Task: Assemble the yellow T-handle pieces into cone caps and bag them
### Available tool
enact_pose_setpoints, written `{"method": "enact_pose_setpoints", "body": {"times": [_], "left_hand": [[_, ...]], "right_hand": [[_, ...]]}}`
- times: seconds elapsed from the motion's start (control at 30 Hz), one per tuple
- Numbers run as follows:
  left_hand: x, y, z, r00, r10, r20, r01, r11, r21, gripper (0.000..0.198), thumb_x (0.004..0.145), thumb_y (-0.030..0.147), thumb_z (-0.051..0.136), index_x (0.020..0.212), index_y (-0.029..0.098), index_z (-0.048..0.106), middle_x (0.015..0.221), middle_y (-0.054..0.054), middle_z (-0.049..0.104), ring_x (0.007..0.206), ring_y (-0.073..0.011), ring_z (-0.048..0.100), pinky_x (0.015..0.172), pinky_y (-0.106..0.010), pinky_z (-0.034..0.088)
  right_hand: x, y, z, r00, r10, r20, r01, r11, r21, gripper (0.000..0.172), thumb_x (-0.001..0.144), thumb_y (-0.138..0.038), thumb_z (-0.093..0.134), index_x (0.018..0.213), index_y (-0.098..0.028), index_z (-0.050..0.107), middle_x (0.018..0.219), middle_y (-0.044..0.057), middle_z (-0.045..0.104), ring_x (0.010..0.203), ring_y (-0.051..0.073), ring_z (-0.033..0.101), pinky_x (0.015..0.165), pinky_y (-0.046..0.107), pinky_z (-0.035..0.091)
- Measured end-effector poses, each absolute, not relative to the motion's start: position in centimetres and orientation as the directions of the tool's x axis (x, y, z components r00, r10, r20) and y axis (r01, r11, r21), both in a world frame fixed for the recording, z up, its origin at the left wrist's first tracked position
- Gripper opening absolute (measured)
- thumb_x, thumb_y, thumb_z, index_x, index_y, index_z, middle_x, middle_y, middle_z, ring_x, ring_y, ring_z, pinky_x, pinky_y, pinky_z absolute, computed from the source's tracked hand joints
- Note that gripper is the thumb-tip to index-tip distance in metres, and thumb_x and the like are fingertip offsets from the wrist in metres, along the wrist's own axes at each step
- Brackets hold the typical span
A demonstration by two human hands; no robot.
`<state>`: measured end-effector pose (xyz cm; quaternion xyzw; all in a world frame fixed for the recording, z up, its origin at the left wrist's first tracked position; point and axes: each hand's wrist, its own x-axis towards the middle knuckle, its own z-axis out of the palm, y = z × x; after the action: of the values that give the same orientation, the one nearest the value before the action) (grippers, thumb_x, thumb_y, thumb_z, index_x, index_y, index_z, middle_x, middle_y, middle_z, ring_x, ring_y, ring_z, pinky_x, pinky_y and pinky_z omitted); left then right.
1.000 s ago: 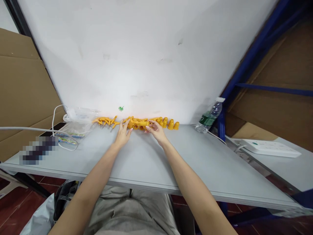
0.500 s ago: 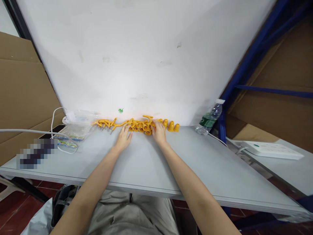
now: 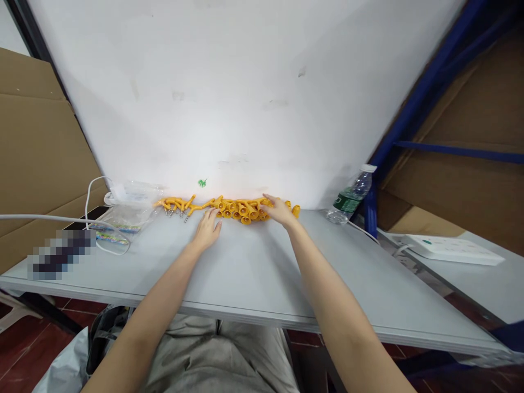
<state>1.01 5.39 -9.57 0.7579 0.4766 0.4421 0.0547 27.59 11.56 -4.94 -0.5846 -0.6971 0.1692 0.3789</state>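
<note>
A heap of yellow cone-shaped pieces with hollow ends (image 3: pixel 235 210) lies along the foot of the white panel. My left hand (image 3: pixel 207 229) rests at the heap's left end, fingers stretched out and touching or close to the nearest pieces. Over the right part of the heap is my right hand (image 3: pixel 280 212), its fingers apart and pointing left; its fingertips hide some pieces. To the left, yellow branch-shaped pieces with small metal chains (image 3: pixel 176 205) lie in a row. One more yellow cone (image 3: pixel 296 210) shows just right of my right hand.
The white panel (image 3: pixel 245 109) stands behind the grey table (image 3: pixel 254 273). At the left are clear plastic bags (image 3: pixel 126 215), a white cable (image 3: pixel 49 219) and a blurred dark patch. A plastic bottle (image 3: pixel 352 195) leans at the right, near a white power strip (image 3: pixel 454 249).
My right hand has moved right and turned, its fingers now pointing left over the upright cones. The branch piece on top of the heap lies lower now. My left hand has stayed put.
</note>
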Motion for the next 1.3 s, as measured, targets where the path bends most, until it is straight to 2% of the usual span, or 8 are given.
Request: {"method": "enact_pose_setpoints", "body": {"times": [0.1, 0.2, 0.33, 0.5, 0.77, 1.0, 1.17, 1.3], "left_hand": [[1.1, 5.4, -9.6, 0.165, 0.768, 0.618, 0.672, -0.546, 0.5, 0.04, 0.088, 0.02, 0.046, 0.128, 0.018, 0.048, 0.132, -0.015, 0.052, 0.125, -0.0252, 0.049, 0.105, -0.046, 0.043], [1.0, 5.3, -9.5, 0.178, 0.77, 0.612, 0.672, -0.55, 0.496, 0.04, 0.089, 0.019, 0.045, 0.128, 0.017, 0.047, 0.131, -0.015, 0.052, 0.124, -0.0249, 0.05, 0.105, -0.046, 0.042], [1.0, 5.2, -9.5, 0.182, 0.777, 0.603, 0.675, -0.545, 0.498, 0.04, 0.089, 0.019, 0.045, 0.129, 0.017, 0.047, 0.131, -0.015, 0.052, 0.122, -0.0247, 0.051, 0.104, -0.046, 0.043], [1.0, 5.2, -9.5, 0.192, 0.776, 0.6, 0.666, -0.552, 0.501, 0.04, 0.089, 0.019, 0.045, 0.129, 0.019, 0.047, 0.129, -0.013, 0.053, 0.118, -0.0236, 0.054, 0.103, -0.045, 0.044], [1.1, 5.3, -9.7, 0.191, 0.777, 0.6, 0.66, -0.554, 0.507, 0.041, 0.088, 0.019, 0.046, 0.129, 0.02, 0.048, 0.128, -0.013, 0.053, 0.117, -0.024, 0.054, 0.102, -0.046, 0.045], [1.2, 5.2, -9.7, 0.192, 0.786, 0.588, 0.656, -0.548, 0.519, 0.041, 0.088, 0.018, 0.046, 0.129, 0.02, 0.049, 0.126, -0.013, 0.054, 0.115, -0.0237, 0.055, 0.101, -0.045, 0.045], [1.2, 5.3, -9.8, 0.192, 0.785, 0.589, 0.662, -0.547, 0.513, 0.042, 0.087, 0.018, 0.047, 0.129, 0.02, 0.049, 0.125, -0.012, 0.055, 0.113, -0.0236, 0.056, 0.1, -0.046, 0.046], [1.2, 5.3, -9.8, 0.194, 0.782, 0.592, 0.665, -0.548, 0.507, 0.042, 0.087, 0.017, 0.047, 0.129, 0.02, 0.049, 0.124, -0.012, 0.056, 0.113, -0.0234, 0.056, 0.099, -0.045, 0.047]], "right_hand": [[29.0, 11.2, -5.7, 0.288, 0.819, 0.496, 0.626, 0.231, -0.744, 0.053, 0.084, -0.027, 0.041, 0.135, -0.014, 0.05, 0.135, 0.015, 0.056, 0.125, 0.027, 0.051, 0.108, 0.047, 0.034], [29.8, 10.2, -8.2, 0.468, 0.667, 0.579, 0.697, 0.124, -0.706, 0.054, 0.082, -0.021, 0.036, 0.135, -0.012, 0.046, 0.141, 0.019, 0.047, 0.132, 0.029, 0.042, 0.11, 0.057, 0.024], [30.2, 9.8, -10.9, 0.416, 0.751, 0.513, 0.746, 0.04, -0.664, 0.053, 0.081, -0.021, 0.04, 0.133, -0.018, 0.047, 0.149, 0.018, 0.035, 0.137, 0.033, 0.033, 0.107, 0.063, 0.022], [29.1, 10.3, -11.3, 0.179, 0.83, 0.528, 0.821, 0.169, -0.545, 0.047, 0.09, -0.031, 0.035, 0.134, -0.021, 0.05, 0.15, 0.014, 0.038, 0.142, 0.029, 0.027, 0.112, 0.062, 0.015], [27.9, 10.8, -11.4, 0.129, 0.969, 0.21, 0.809, 0.02, -0.588, 0.062, 0.096, -0.056, 0.022, 0.143, -0.024, 0.045, 0.156, 0.012, 0.031, 0.148, 0.031, 0.012, 0.113, 0.067, 0.003], [28.3, 11.6, -11.2, 0.159, 0.982, 0.103, 0.786, -0.062, -0.615, 0.07, 0.094, -0.061, 0.012, 0.147, -0.024, 0.041, 0.154, 0.012, 0.034, 0.146, 0.033, 0.02, 0.113, 0.067, 0.003], [28.5, 11.8, -11.7, 0.222, 0.954, 0.199, 0.752, -0.038, -0.658, 0.066, 0.095, -0.058, 0.019, 0.14, -0.021, 0.05, 0.148, 0.017, 0.042, 0.142, 0.035, 0.027, 0.111, 0.069, 0.006], [29.0, 11.6, -12.2, 0.315, 0.913, 0.26, 0.695, -0.036, -0.718, 0.058, 0.095, -0.056, 0.022, 0.131, -0.029, 0.058, 0.142, 0.014, 0.048, 0.139, 0.035, 0.031, 0.108, 0.071, 0.006]]}}
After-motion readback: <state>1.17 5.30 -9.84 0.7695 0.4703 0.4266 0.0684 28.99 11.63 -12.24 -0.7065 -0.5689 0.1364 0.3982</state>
